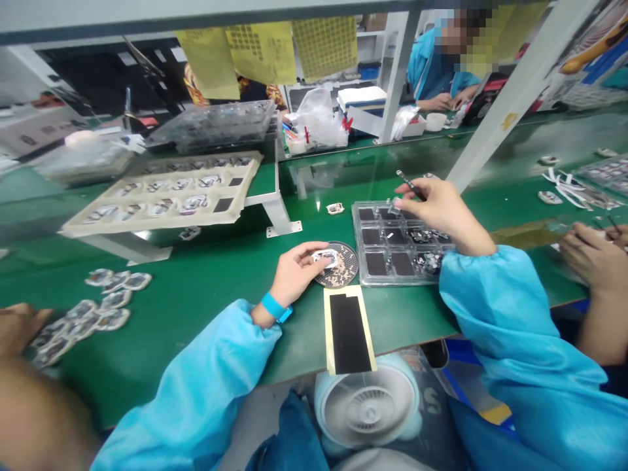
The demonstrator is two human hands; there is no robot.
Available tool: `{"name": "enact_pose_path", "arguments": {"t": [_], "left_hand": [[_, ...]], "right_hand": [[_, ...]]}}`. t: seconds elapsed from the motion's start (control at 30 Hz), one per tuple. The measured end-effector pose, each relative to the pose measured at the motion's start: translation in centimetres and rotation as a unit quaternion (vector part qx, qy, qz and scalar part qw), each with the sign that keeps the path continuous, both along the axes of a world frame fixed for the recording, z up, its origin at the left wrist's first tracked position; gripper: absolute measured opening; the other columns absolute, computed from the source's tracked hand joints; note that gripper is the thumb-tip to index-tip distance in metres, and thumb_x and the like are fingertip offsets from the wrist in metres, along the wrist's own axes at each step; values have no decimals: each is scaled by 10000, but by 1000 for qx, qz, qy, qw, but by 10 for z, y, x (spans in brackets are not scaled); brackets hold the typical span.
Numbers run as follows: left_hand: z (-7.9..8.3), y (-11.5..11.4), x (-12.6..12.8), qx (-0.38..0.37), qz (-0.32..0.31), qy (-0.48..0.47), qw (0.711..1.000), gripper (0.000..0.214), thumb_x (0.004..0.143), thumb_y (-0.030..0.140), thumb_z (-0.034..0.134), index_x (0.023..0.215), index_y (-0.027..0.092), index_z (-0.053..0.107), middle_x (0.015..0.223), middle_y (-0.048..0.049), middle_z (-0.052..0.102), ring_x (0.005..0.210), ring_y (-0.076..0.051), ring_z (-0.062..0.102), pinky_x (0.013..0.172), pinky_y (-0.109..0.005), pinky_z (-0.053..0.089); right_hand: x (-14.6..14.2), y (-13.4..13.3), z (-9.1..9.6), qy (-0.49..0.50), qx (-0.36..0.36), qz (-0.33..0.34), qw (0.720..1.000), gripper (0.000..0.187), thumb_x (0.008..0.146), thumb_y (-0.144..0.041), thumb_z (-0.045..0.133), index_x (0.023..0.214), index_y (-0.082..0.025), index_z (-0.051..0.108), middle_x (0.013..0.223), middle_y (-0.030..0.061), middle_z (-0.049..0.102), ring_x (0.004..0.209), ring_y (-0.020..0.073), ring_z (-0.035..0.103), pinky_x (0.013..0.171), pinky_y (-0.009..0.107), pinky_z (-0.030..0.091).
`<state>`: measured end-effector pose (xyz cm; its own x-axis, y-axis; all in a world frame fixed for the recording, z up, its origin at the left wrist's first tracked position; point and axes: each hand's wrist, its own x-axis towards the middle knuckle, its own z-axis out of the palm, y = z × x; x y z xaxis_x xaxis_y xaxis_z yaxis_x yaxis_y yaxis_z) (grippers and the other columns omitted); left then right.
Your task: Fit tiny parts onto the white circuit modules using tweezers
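My left hand pinches a small white-framed electronic part above a round dish strewn with tiny pieces. Higher up on the right, my right hand is closed around dark tweezers, their end pointing up and left. At its fingertips, over the back of a clear compartment tray, is a small shiny piece, too small to name. Small metallic parts lie in the tray's right compartments; dark pads line several others. A yellow-edged sheet with a black strip lies in front of the dish.
Loose white-framed parts lie in a cluster at left. A beige tray of similar parts rests on a raised stand. Co-workers' hands are at both sides. A slanting white post rises behind my right hand.
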<state>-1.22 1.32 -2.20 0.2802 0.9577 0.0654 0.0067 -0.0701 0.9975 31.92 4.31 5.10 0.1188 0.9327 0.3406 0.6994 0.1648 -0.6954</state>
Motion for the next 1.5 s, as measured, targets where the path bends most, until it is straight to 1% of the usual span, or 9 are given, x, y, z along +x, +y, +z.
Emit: {"name": "enact_pose_path", "arguments": {"t": [0.07,0.2,0.33,0.47,0.7,0.93,1.03,1.3,1.5], "left_hand": [[1,-1,-1,-5,-3,2,1000,398,759,379,869,1071,156,763,1041,-94,777,777,-155,702,688,-276,597],[7,-5,-2,-23,9,-6,1000,372,755,436,865,965,149,754,882,-65,765,628,-125,646,588,-260,568],[14,-9,1,-90,32,-32,995,406,741,479,864,932,152,717,762,-30,730,531,-103,603,517,-235,505],[14,-13,5,-98,41,-62,992,387,822,507,778,980,155,750,731,-31,706,537,-105,592,442,-210,371],[11,-17,4,-43,24,-69,996,297,902,419,707,1050,172,779,810,-51,738,584,-112,600,496,-236,407],[14,-22,7,-4,0,-66,998,477,753,287,847,1192,165,706,1219,-122,751,1096,-242,719,942,-352,579],[11,-23,8,6,-11,-71,997,568,742,236,855,1273,164,667,1246,-131,735,1109,-240,714,948,-348,582],[4,-24,9,49,-6,-65,997,621,750,174,854,1336,188,650,1248,-119,725,1111,-241,704,884,-324,603],[6,-24,8,72,1,-85,994,493,827,237,812,1303,194,693,1279,-112,735,1149,-254,711,967,-376,602]], "right_hand": [[-26,-8,7,34,17,81,996,357,833,-375,770,1152,-214,761,912,40,754,839,227,694,831,414,553],[-75,-21,3,100,10,205,974,237,883,-390,727,1028,-210,782,1024,50,783,940,227,718,908,413,555],[-101,-36,-15,193,-40,254,947,279,885,-416,731,1050,-193,762,1005,56,783,802,187,717,814,384,594],[-106,-48,-24,238,-82,252,934,433,827,-413,803,1199,-202,731,967,49,789,835,192,737,820,382,616],[-109,-55,-25,273,-184,269,905,278,730,-423,886,803,-189,754,801,38,793,747,193,748,743,333,615],[-109,-57,-19,326,-160,265,893,265,829,-429,814,810,-195,691,736,9,742,624,124,641,603,259,526],[-107,-57,-16,333,-152,266,892,264,843,-427,800,821,-190,687,727,2,719,547,90,559,528,236,450],[-111,-60,-19,255,-183,242,918,328,824,-468,796,795,-158,692,644,1,673,549,94,536,552,249,428],[-114,-61,-25,222,-126,206,945,285,792,-418,814,781,-162,689,639,4,655,577,116,557,562,257,438]]}}
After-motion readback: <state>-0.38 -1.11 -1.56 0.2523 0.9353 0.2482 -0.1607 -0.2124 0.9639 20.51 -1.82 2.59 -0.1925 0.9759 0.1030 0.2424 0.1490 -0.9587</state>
